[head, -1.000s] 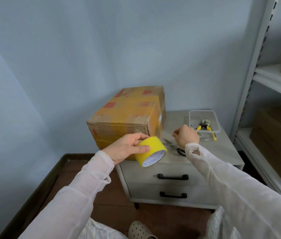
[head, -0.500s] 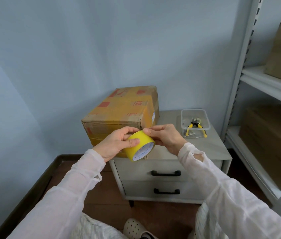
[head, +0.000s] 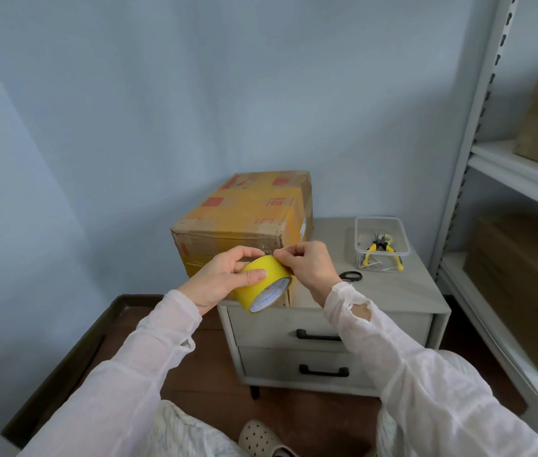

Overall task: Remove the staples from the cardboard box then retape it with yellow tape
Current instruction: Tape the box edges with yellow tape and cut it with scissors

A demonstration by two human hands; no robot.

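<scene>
At frame centre the left hand (head: pixel 224 280) grips the yellow tape roll (head: pixel 274 274); the right hand (head: pixel 310 265) pinches its upper edge. The cardboard box (head: pixel 248 209) sits just behind both on the nightstand (head: pixel 386 298), long axis running away up-right.

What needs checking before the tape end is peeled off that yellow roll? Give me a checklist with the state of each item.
1. The left hand grips the yellow tape roll: ok.
2. The right hand pinches at the roll's upper edge: ok.
3. Tape end lifted free: cannot tell.
4. The cardboard box sits closed on the cabinet: ok.
5. The scissors lie on the cabinet top, beside the right hand: ok.
6. All staples out of the box: cannot tell.
</scene>
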